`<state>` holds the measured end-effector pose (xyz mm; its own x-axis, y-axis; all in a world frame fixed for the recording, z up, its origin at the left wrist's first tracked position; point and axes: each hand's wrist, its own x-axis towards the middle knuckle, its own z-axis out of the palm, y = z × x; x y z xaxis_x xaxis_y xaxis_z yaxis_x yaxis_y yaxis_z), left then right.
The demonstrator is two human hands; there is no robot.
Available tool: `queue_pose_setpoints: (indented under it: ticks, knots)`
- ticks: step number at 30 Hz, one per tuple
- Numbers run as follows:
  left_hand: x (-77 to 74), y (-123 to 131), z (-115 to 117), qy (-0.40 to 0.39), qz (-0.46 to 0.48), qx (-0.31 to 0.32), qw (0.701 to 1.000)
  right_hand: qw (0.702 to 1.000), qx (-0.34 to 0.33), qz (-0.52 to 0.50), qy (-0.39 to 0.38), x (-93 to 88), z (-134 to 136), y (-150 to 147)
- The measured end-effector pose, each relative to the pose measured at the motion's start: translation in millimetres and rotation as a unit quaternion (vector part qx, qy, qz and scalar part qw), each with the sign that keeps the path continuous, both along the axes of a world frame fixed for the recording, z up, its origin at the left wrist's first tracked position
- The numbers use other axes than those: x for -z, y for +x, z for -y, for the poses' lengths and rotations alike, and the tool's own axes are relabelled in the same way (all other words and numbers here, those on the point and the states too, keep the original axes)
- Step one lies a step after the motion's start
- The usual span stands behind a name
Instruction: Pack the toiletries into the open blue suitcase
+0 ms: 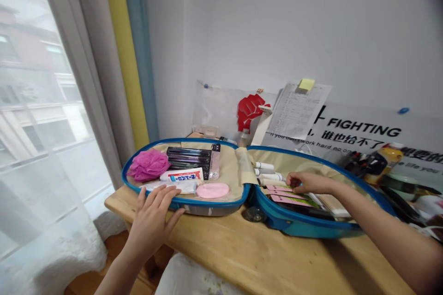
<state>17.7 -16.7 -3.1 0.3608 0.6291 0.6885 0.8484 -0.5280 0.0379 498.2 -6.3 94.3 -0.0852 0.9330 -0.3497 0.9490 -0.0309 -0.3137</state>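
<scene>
the 2 hands are held well apart, with the open blue-rimmed suitcase [214, 201] lying between them. the left hand [154, 216] is laid open, its fingers [169, 196] spread on the front rim of the suitcase's left half. the right hand [308, 183] is extended over the right half, just above a row of pink tags [285, 198]; its fingers are curled, and whether anything is pinched cannot be told. the suitcase is laid flat on a wooden table [242, 258], with a black wheel [254, 214] seen at its hinge. in its left half, a round pink sponge [212, 190], a white flat packet [173, 187], a white tube [182, 175], a pink mesh bath puff [148, 165] and a stack of dark packages [189, 160] are packed. in its right half, white cylinders [268, 170] are lined up beyond the pink tags. behind the suitcase, a red fist-shaped cutout [249, 110] and printed papers [294, 110] topped by a yellow sticky note [306, 84] are fixed against the wall, and a poster reading "fighting" [363, 126] is mounted to their right. left of the suitcase, a yellow and blue curtain [129, 55] is hung beside a window [41, 101].
</scene>
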Motion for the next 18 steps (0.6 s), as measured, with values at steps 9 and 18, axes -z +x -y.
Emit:
queue_pose_setpoints:
  ticks: [9,18]
  knots:
    - [-1.1,0.6,0.0,-0.002,-0.001,-0.003,1.000,0.996,0.023,0.062,0.063,-9.6,3.8,-6.0]
    - [-3.0,2.1,2.7,-0.006,0.009,0.000,1.000,0.968,0.081,-0.087,0.221,-47.4,-9.1,-37.7]
